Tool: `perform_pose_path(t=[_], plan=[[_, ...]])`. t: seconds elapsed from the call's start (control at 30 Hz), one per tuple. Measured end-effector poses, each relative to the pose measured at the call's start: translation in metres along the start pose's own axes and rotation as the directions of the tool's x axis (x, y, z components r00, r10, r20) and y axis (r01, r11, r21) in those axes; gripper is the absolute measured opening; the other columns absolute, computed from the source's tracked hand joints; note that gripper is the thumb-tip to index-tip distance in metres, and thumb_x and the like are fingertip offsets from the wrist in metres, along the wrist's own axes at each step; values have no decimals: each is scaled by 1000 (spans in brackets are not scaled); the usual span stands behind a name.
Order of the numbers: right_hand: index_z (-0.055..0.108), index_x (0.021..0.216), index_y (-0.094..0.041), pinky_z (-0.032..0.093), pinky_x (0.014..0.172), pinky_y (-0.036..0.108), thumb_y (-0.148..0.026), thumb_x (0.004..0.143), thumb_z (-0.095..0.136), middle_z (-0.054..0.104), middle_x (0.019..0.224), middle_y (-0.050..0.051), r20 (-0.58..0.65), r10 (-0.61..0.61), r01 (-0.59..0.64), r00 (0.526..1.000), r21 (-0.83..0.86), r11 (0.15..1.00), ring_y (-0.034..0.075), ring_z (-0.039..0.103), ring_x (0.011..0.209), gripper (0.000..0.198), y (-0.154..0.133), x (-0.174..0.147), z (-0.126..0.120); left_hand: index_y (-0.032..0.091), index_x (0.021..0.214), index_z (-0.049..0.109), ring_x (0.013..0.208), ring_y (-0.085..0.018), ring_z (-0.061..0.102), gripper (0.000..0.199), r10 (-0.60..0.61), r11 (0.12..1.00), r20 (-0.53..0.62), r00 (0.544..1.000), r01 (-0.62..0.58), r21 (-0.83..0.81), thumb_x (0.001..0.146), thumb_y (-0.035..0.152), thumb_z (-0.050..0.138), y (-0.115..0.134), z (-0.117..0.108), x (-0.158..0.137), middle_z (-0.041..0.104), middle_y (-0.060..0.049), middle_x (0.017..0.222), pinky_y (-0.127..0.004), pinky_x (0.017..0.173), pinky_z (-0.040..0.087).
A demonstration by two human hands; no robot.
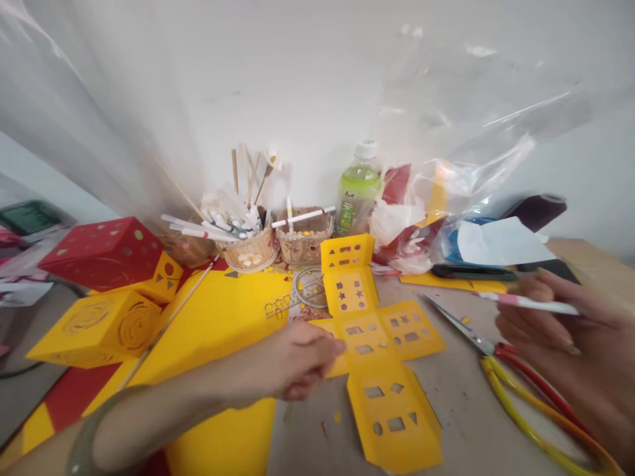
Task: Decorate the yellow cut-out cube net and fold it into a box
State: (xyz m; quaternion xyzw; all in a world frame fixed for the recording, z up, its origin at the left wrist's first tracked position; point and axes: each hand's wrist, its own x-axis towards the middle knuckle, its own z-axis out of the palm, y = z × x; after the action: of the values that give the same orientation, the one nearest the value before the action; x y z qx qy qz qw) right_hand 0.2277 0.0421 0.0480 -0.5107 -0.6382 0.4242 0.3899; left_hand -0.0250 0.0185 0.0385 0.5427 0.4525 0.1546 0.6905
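Note:
My right hand [570, 357], at the right edge, has its fingers closed round a white marker pen [536, 304] with a pink band. Below that hand lies a pair of scissors [489, 350] with red and yellow handles, its blades pointing to the back left. A cross-shaped yellow paper box cut-out [381, 370] rests flat on the grey table, its panels pierced with small stars, circles, triangles and rectangles. My left hand [310, 360] is closed at its left flap, fingers curled against the paper; the fingertips are partly hidden and slightly blurred.
Yellow sheets [223, 317] cover the left-centre. A red paper box [106, 251] and a yellow one [94, 330] stand left. Behind are baskets [248, 254] of pens and sticks, a green drink bottle [358, 188], a stencil [278, 307] and crumpled clear plastic [466, 185].

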Motion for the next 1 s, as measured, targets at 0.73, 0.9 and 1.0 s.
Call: perform_pose_path(t=[0.73,0.9,1.0], plan=[[40,62,-20,30,45,22,-31,79,53,44,56,-4,288,128,-92,949,-137,986,10,39,51,24,28,-5,61,18,86,68,74,-13,64,14,653,429,-4,758,-366,825,84,17,55,-51,-9,36,69,0,79,-25,72,48],[41,61,-20,30,44,22,-34,79,51,46,55,-3,293,126,-72,948,-189,979,10,39,49,25,27,-4,63,17,85,68,72,-14,63,13,680,398,8,733,-378,836,83,16,56,-54,-10,37,68,0,76,-25,70,47],[41,61,-20,29,43,22,-32,79,51,45,55,-4,306,130,-67,943,-207,976,10,39,49,24,27,-4,62,17,84,68,72,-14,63,13,688,393,10,725,-384,836,83,17,55,-54,-10,37,68,0,76,-25,70,47]])
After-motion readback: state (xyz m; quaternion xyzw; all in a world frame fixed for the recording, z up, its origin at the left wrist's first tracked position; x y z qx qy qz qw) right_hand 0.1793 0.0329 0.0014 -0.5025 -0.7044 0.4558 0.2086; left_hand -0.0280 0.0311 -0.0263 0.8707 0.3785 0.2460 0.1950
